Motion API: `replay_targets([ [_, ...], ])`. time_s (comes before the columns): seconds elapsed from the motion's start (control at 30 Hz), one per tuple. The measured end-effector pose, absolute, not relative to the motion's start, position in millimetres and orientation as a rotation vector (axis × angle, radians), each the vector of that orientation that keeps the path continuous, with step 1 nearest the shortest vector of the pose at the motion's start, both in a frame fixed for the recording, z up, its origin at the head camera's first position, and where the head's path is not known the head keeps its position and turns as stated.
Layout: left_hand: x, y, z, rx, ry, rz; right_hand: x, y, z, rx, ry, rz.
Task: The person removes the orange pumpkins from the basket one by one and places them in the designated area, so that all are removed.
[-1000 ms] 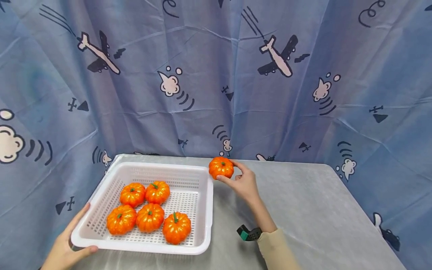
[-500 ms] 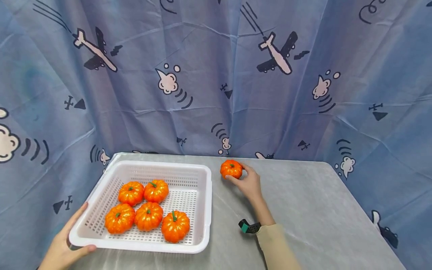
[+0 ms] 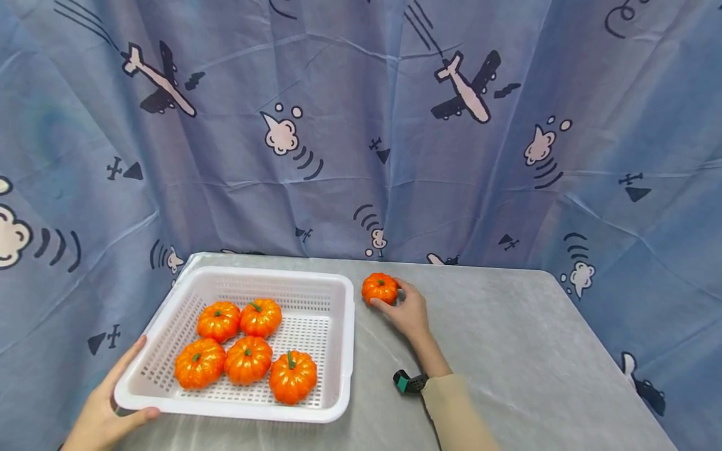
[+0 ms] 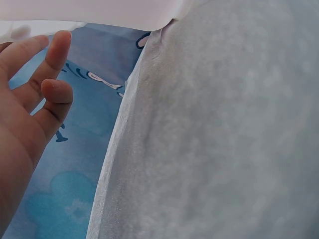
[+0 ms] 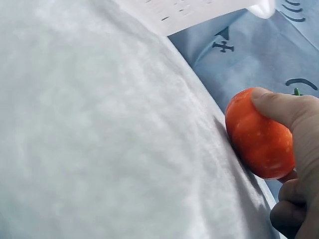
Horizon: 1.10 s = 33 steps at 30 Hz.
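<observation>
My right hand (image 3: 410, 313) pinches a small orange pumpkin (image 3: 380, 289) between thumb and fingers, just right of the basket near the table's back edge. In the right wrist view, the thumb presses on the pumpkin (image 5: 259, 137), which sits at or very close to the tabletop. A white perforated plastic basket (image 3: 349, 351) stands on the left of the table. Its front left corner is gripped by my left hand (image 3: 104, 407), thumb along the front and fingers along the side. Several other pumpkins, such as this one (image 3: 293, 378), lie inside the basket.
A grey cloth covers the table (image 3: 507, 351), which stretches away to the right of the basket. Behind it hangs a blue curtain (image 3: 327, 156) printed with airplanes. A black and green wrist device (image 3: 408, 383) sticks out from the right wrist.
My right hand has carried the pumpkin from beside the basket's right rim to the right and down, then slightly left and nearer. The left hand stays at the basket's corner.
</observation>
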State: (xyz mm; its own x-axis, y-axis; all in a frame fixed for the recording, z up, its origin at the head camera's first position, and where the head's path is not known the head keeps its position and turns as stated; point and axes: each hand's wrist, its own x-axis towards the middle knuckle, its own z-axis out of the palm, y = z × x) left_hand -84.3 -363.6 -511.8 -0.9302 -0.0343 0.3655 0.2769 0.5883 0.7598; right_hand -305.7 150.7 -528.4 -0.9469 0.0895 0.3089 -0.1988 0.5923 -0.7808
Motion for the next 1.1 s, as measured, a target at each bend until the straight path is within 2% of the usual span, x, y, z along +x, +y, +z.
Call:
replay_targets([
  [1.1,-84.1,-361.6,-509.2,-0.228,-2.459,-1.273,-306.0,149.0,-536.2,-0.009,-2.569,1.375],
])
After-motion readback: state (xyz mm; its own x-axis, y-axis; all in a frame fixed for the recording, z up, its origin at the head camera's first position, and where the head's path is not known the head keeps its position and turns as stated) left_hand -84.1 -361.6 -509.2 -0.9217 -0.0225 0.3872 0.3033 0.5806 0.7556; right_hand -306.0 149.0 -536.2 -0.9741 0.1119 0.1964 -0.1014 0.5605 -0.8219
